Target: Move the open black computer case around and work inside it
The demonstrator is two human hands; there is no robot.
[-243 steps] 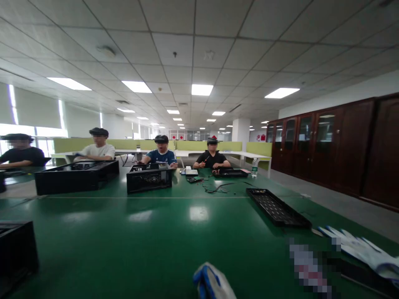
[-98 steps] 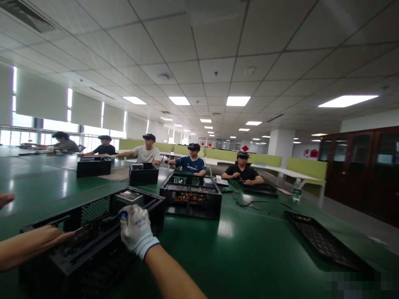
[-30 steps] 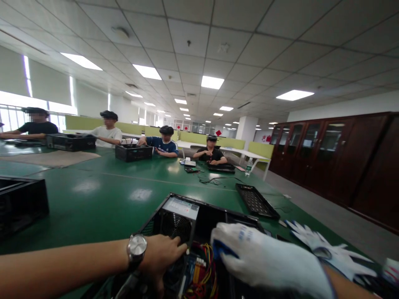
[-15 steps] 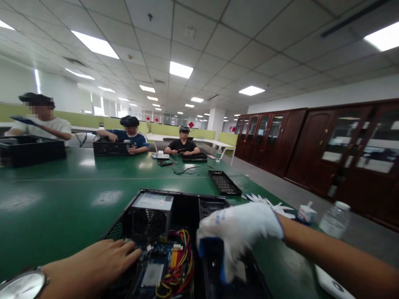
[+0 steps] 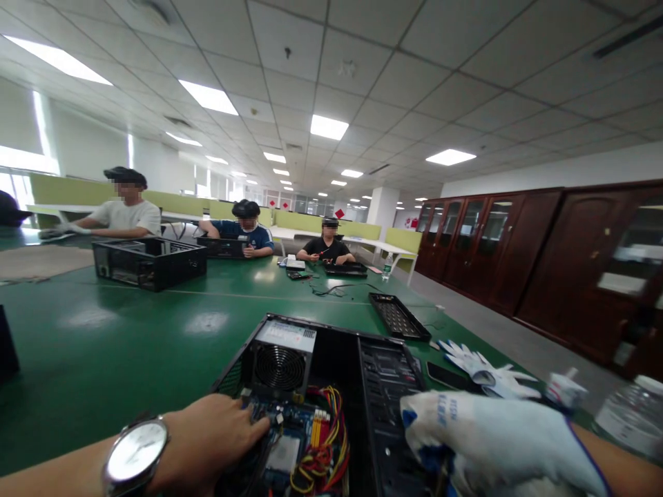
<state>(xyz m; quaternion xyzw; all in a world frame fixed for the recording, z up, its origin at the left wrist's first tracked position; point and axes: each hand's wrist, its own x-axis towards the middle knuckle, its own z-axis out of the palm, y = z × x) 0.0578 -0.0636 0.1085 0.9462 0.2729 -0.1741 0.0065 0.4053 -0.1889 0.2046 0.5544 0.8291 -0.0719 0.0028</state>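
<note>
An opened black computer case [image 5: 369, 407] lies in front of me. Inside it are a power supply with a fan [image 5: 280, 366], a blue motherboard [image 5: 282, 449] and a bundle of red, yellow and black cables [image 5: 331, 449]. My bare left hand [image 5: 217, 431], with a wristwatch, rests on the case's left edge, fingers curled over it beside the motherboard. My right hand [image 5: 440, 431] wears a white and blue work glove. Its fingers are curled at the right side of the case, by the drive bays; something thin and dark shows below them, too obscured to name.
Right of the case lie a phone [image 5: 449, 377], spare gloves [image 5: 487, 369], a small white cup [image 5: 567, 388] and a plastic bottle [image 5: 632, 417]. A black perforated panel [image 5: 398, 317] lies beyond. Across the green table [image 5: 155, 345], three people work near other cases [image 5: 150, 264].
My gloved right hand has moved right and down, from over the drive bays to the case's right side. My left hand stays on the left edge. The view has turned left.
</note>
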